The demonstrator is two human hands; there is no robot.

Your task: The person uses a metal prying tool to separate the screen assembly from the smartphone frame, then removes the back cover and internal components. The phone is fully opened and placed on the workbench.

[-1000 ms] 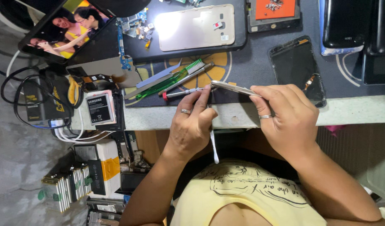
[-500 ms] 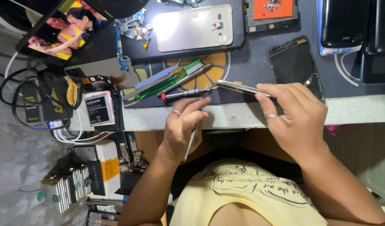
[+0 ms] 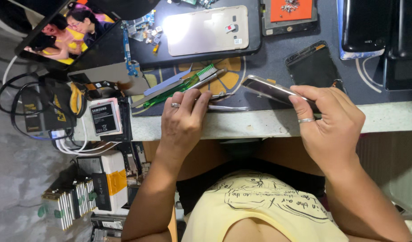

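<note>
A lit tablet screen [image 3: 65, 31] showing two people is seen at the desk's far left corner. A dark, detached rectangular phone screen [image 3: 314, 67] lies right of centre, and a black-and-white labelled rectangular battery [image 3: 104, 117] rests near the left edge.

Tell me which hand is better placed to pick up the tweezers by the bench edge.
Left. The left hand already has its fingertips on the tweezers beside the brush, while the right hand is busy holding the phone tilted above the mat.
</note>
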